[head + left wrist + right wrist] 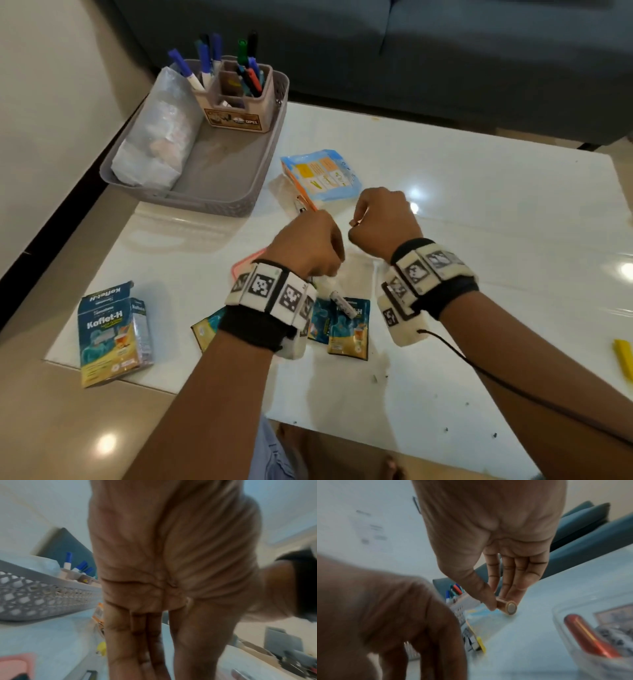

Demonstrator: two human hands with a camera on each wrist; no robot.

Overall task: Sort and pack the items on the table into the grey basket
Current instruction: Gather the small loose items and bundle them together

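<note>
1. The right hand (496,545) hangs above the white table (479,212), its thumb and fingertips (513,593) pinching a small battery (506,606) by its side, the metal end cap facing the wrist camera; the remaining fingers lie straight and close together beside it.
2. From the head view the right hand (383,222) looks like a loose fist, and only a glint of the battery shows at its knuckles.
3. The left hand (308,246) is just beside the right, fingers curled downward. A pale tube-like item (334,296) pokes out below its wrist, but whether the fingers grip it I cannot tell: the left wrist view is blurred, and there the left hand (163,574) shows only fingers (145,635) pointing down together.
4. The grey basket (239,192) stands at the far left of the table, well apart from both hands. It holds a crumpled clear bag (157,137) and a pen holder (236,99) full of markers.
5. A blue-and-white packet (322,174) lies between basket and hands; its near edge is hidden by the left hand.
6. A Koflet-H box (109,335) lies near the left forearm; sachets (346,325) lie partly covered by the left wristband.
7. A pink object (245,265) peeks out behind the left wrist, too hidden to name.
8. A clear container (597,635) holding a red cylinder is cut off at the right wrist view's edge.
</note>
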